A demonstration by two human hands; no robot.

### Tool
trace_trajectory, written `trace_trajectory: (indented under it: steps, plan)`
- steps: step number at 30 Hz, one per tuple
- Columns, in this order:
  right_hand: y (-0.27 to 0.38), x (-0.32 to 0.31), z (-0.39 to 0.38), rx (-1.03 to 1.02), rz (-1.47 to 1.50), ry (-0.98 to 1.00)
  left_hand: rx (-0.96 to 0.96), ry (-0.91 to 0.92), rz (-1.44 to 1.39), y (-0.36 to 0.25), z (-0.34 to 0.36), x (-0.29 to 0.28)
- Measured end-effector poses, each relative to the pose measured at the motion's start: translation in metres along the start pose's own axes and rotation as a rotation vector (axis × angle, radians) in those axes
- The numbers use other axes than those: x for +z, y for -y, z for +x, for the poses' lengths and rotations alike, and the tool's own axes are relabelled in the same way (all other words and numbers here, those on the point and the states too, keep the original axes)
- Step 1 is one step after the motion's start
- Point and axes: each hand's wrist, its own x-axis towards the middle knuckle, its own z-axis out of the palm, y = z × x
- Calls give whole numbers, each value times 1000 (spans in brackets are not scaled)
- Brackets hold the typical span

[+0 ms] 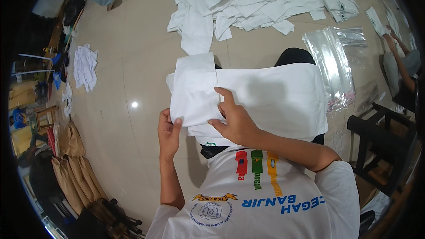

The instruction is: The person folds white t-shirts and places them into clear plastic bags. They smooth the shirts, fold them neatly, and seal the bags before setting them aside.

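A folded white cloth (193,90) lies over my lap, its left part folded up in layers. My left hand (168,131) grips its near left corner, thumb on top and fingers mostly hidden behind the edge. On the right side of the folded layers rests my right hand (236,120), index finger and thumb spread apart, other fingers bent against the fabric. Beneath and to the right spreads a wider white cloth (283,99) across my legs. A small green print shows at the lower edge near my waist.
Ahead on the tiled floor lies a big pile of white cloths (252,0). Clear plastic bags (330,66) lie to the right, near a black stool (383,146). Another person's hands (392,35) hold white cloth at far right. Brown rolled bundles (75,177) stand left.
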Motion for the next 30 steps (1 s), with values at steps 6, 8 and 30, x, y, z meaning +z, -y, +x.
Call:
trace_trajectory:
  steps: [6, 8, 30]
  plan:
    - [-10, 10, -14, 147, 62, 48, -287, -120, -101, 9, -18, 8]
    - [-15, 12, -21, 143, -34, 81, -354, -78, -89, 17, -27, 4]
    - [-20, -21, 59, -309, -832, -139, 310, -472, 792, 45, 50, 29]
